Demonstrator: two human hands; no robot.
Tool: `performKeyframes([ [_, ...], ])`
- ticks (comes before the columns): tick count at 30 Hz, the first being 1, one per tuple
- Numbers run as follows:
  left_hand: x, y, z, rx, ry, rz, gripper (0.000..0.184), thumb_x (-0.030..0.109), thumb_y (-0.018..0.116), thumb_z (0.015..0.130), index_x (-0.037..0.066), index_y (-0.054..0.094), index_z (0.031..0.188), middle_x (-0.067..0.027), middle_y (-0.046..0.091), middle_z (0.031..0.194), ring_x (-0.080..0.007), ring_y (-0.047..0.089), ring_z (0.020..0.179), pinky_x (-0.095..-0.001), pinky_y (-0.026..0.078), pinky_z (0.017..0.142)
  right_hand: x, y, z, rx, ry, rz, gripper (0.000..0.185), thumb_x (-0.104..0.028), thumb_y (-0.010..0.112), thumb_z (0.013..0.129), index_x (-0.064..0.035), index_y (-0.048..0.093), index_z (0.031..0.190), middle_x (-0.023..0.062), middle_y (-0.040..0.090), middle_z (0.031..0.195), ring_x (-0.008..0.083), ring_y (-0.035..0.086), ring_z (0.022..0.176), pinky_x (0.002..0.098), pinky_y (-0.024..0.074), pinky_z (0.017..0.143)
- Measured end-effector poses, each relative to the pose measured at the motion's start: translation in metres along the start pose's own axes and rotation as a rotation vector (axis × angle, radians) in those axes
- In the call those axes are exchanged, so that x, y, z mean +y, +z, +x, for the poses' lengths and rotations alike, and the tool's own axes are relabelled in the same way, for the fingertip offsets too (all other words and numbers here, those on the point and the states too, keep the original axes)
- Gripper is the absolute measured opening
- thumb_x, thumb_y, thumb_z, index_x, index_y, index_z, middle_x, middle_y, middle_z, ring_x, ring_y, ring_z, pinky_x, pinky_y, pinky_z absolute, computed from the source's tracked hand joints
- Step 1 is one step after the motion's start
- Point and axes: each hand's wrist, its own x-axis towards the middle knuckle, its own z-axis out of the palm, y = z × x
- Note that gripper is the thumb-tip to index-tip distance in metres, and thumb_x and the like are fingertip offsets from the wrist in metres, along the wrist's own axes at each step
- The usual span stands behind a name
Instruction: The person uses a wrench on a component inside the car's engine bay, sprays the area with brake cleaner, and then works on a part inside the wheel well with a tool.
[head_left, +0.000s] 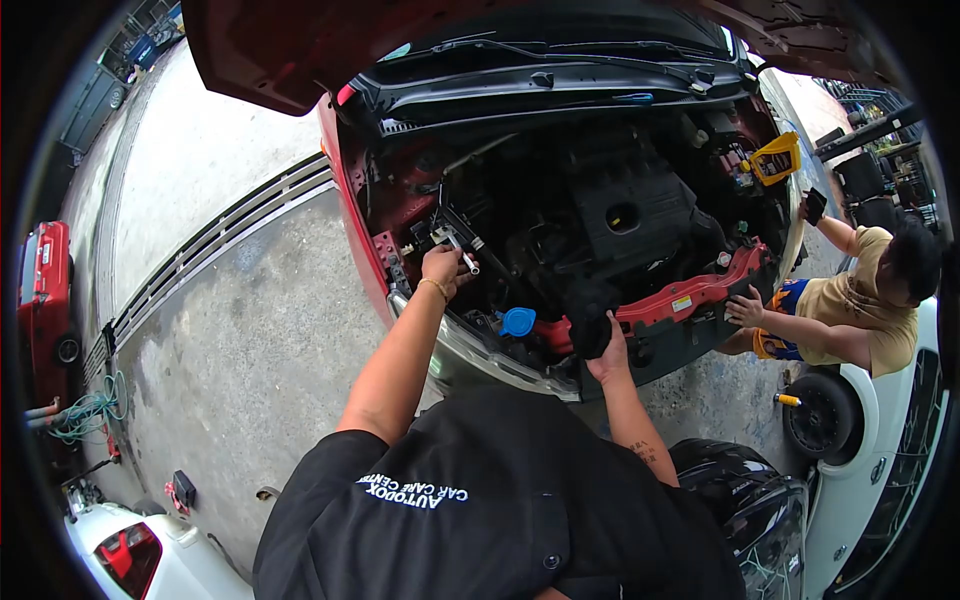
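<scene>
My left hand (pixel 447 270) is closed around a shiny metal rod-like tool with a round socket-like end (pixel 471 266), over the left side of the engine bay. A blue cap (pixel 517 322) lies below and to the right of that hand. At the front of the car, my right hand (pixel 610 358) is closed on a black part (pixel 592 325), whose exact kind I cannot make out. It is beside the red front crossbar (pixel 690 296). The black engine cover (pixel 630 215) sits behind it.
A co-worker (pixel 850 290) stands at the right, one hand on the front panel. A yellow-framed lamp or tray (pixel 775 160) sits at the bay's right edge. The raised red hood (pixel 260 50) hangs overhead. A white car (pixel 880 420) and black motorcycle (pixel 740 490) stand close at right.
</scene>
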Motion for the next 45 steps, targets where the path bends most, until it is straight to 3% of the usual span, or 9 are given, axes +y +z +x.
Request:
performKeyframes([
  [12,-0.028,0.014,0.026,0.046,0.100,-0.162,0.014,0.010,0.052,0.108,0.007,0.055,0.122,-0.0079,0.070,0.099,-0.0251,0.073,0.089,-0.0445,0.062,0.078,-0.002,0.006,0.000,-0.012,0.016,-0.019,0.043,-0.043,0.060,0.104,-0.0103,0.068,0.130,0.0085,0.071,0.128,0.0278,0.069,0.115,0.0443,0.0555,0.103],
  [15,-0.028,0.009,0.033,0.150,0.120,-0.061,0.017,0.012,0.055,0.105,0.003,0.058,0.118,-0.0171,0.072,0.101,-0.0330,0.074,0.092,-0.0482,0.061,0.081,-0.003,0.002,0.002,-0.033,0.048,0.002,0.043,-0.043,0.060,0.104,-0.0105,0.068,0.131,0.0084,0.071,0.129,0.0278,0.069,0.115,0.0441,0.0555,0.103],
  [17,-0.022,-0.009,0.028,0.433,0.527,0.870,0.020,0.012,0.057,0.101,-0.001,0.061,0.115,-0.0264,0.073,0.102,-0.0446,0.072,0.096,-0.0499,0.058,0.087,-0.004,0.005,0.001,-0.007,0.033,-0.002,0.043,-0.043,0.060,0.104,-0.0106,0.068,0.131,0.0084,0.071,0.129,0.0278,0.069,0.115,0.0440,0.0554,0.103],
  [19,0.002,-0.019,0.003,0.332,0.565,1.146,0.024,0.014,0.054,0.099,-0.004,0.064,0.111,-0.0325,0.072,0.111,-0.0501,0.069,0.109,-0.0520,0.055,0.095,-0.002,0.005,0.000,0.018,0.030,-0.003,0.043,-0.043,0.060,0.104,-0.0107,0.068,0.131,0.0084,0.071,0.129,0.0278,0.069,0.115,0.0439,0.0554,0.103],
  [28,0.035,-0.028,0.002,0.259,0.585,1.540,0.025,0.010,0.052,0.098,-0.004,0.066,0.114,-0.0324,0.071,0.116,-0.0474,0.071,0.109,-0.0509,0.058,0.096,-0.003,0.000,0.004,-0.047,0.037,0.004,0.042,-0.043,0.062,0.103,-0.0107,0.069,0.130,0.0081,0.072,0.129,0.0276,0.069,0.116,0.0437,0.0554,0.103],
  [31,0.024,-0.035,0.004,0.117,0.412,1.445,0.022,0.010,0.053,0.101,-0.003,0.063,0.115,-0.0264,0.074,0.107,-0.0423,0.075,0.094,-0.0521,0.062,0.083,-0.002,-0.005,0.003,-0.024,0.016,-0.002,0.045,-0.043,0.063,0.102,-0.0088,0.069,0.132,0.0074,0.072,0.130,0.0277,0.067,0.122,0.0433,0.0523,0.108],
  [33,0.010,-0.030,0.003,0.010,0.040,0.482,0.019,0.013,0.052,0.106,-0.001,0.057,0.118,-0.0166,0.070,0.092,-0.0336,0.073,0.077,-0.0487,0.062,0.067,-0.001,-0.009,0.005,-0.094,0.034,0.047,0.046,-0.042,0.063,0.102,-0.0084,0.068,0.132,0.0080,0.072,0.130,0.0282,0.067,0.121,0.0433,0.0521,0.109],
  [34,0.006,-0.026,0.004,-0.025,-0.032,0.310,0.019,0.017,0.048,0.110,0.002,0.053,0.121,-0.0096,0.062,0.084,-0.0258,0.066,0.067,-0.0435,0.059,0.059,0.000,-0.006,0.005,-0.097,0.037,0.049,0.046,-0.042,0.063,0.102,-0.0084,0.068,0.132,0.0080,0.072,0.130,0.0282,0.067,0.121,0.0433,0.0521,0.109],
  [45,-0.013,0.012,0.008,0.003,-0.018,-0.109,0.017,0.016,0.045,0.112,0.005,0.050,0.124,-0.0124,0.068,0.097,-0.0292,0.073,0.079,-0.0473,0.064,0.068,-0.001,0.003,-0.001,-0.019,0.018,-0.018,0.042,-0.044,0.062,0.103,-0.0114,0.070,0.127,0.0062,0.073,0.123,0.0259,0.070,0.111,0.0405,0.0564,0.100],
])
